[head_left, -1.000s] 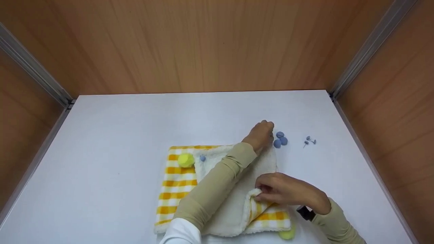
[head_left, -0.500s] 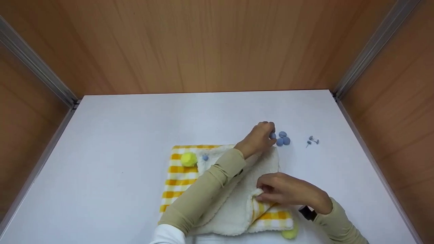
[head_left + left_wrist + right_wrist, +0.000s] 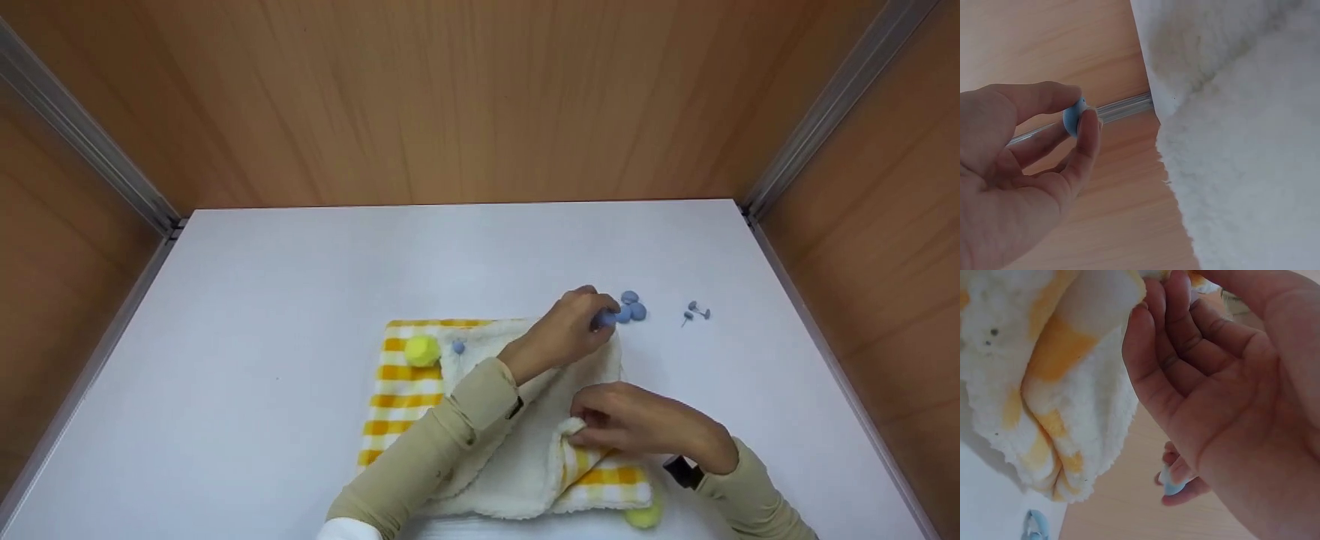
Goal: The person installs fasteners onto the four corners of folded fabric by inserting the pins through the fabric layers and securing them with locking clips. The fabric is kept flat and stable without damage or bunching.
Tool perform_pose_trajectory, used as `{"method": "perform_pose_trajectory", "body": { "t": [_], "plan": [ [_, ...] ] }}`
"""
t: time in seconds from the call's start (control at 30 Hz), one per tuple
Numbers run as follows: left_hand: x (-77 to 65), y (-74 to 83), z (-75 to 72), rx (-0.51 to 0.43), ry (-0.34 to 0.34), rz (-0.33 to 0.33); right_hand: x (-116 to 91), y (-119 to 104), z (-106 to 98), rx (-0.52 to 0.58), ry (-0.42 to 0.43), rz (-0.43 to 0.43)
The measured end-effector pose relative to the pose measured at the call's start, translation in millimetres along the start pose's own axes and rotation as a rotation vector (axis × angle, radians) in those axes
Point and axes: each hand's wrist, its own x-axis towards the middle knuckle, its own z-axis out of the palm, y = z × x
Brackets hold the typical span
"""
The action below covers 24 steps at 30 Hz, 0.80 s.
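My left hand (image 3: 562, 330) pinches a small blue dome-shaped cap (image 3: 1071, 118) between thumb and fingertips, over the far right corner of a fleece-backed cloth (image 3: 517, 457). The cloth is yellow-and-white checked on one side, with much of its white fleece face up. My right hand (image 3: 645, 420) pinches the cloth's folded-back edge near the right side; in the right wrist view its fingertips sit at the checked fold (image 3: 1061, 354). Close beyond the left fingertips lie several blue round caps (image 3: 637, 310). A blue round piece (image 3: 458, 346) rests on the fleece at the far left.
A yellow faceted ball (image 3: 422, 351) sits on the checked part at far left, and another yellow piece (image 3: 645, 514) shows under the near right corner. Blue-headed pins (image 3: 688, 316) lie to the right on the white table (image 3: 262, 300). Wooden panels (image 3: 480, 105) stand around.
My left hand has drawn back from beside the caps toward the cloth, and the blue cap in its fingers has come into sight. The right hand keeps its hold on the fold.
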Motion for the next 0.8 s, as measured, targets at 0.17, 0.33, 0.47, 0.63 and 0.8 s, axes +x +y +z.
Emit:
{"method": "perform_pose_trajectory", "body": {
  "t": [0.17, 0.33, 0.47, 0.63, 0.8],
  "plan": [
    [-27.5, 3.1, -7.5, -0.113, 0.036, 0.02, -0.3, -0.9, -0.3, -0.015, 0.015, -0.035],
    [-51.4, 7.2, -15.9, -0.142, 0.1, 0.033, -0.2, -1.0, -1.3, -0.015, 0.006, -0.01],
    [-67.3, 8.5, -20.0, -0.141, 0.146, 0.02, -0.2, -0.7, -0.9, 0.004, -0.007, 0.007],
    [-83.9, 10.4, -24.0, -0.174, 0.149, -0.003, -0.4, -0.7, -1.1, 0.02, -0.015, 0.019],
    [-95.8, 11.1, -25.2, -0.199, 0.113, -0.026, -0.6, -1.8, -1.3, 0.013, -0.017, 0.018]
  ]
}}
